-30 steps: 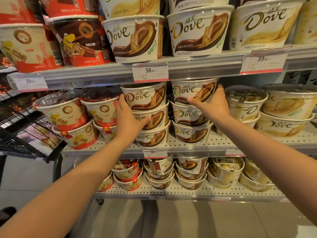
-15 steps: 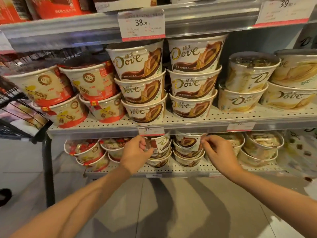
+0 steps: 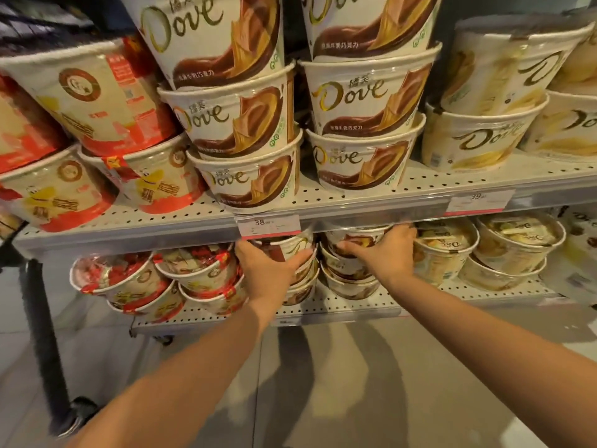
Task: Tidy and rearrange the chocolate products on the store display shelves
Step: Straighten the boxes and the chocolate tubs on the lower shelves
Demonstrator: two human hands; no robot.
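Reaching: both arms come up from the bottom of the frame to the lower shelf (image 3: 339,307), at the centre.
Left hand: the left hand (image 3: 268,270) grips the top tub of the left brown Dove stack (image 3: 292,253), with the thumb curled along its right side and the fingers round its left side.
Right hand: the right hand (image 3: 386,250) lies over the top tub of the right brown Dove stack (image 3: 347,270); the fingers are bent over the rim, the thumb points to the left.
Lower shelf, left of the frame: red and white tubs (image 3: 155,279) stand in stacks, tilted.
Lower shelf, right of the frame: cream Dove tubs (image 3: 504,253) stand just beside the right hand.
Upper shelf: the upper shelf (image 3: 355,197) carries two stacks of large brown Dove tubs (image 3: 365,108) at the centre, red tubs at the left and pale yellow Dove tubs (image 3: 484,137) at the right.
Price tags: a tag with 38 (image 3: 268,225) hangs on the shelf edge just above the left hand; a tag with 39 (image 3: 479,202) hangs further to the right.
Floor: a grey tiled floor (image 3: 323,383) fills the lower part of the frame.
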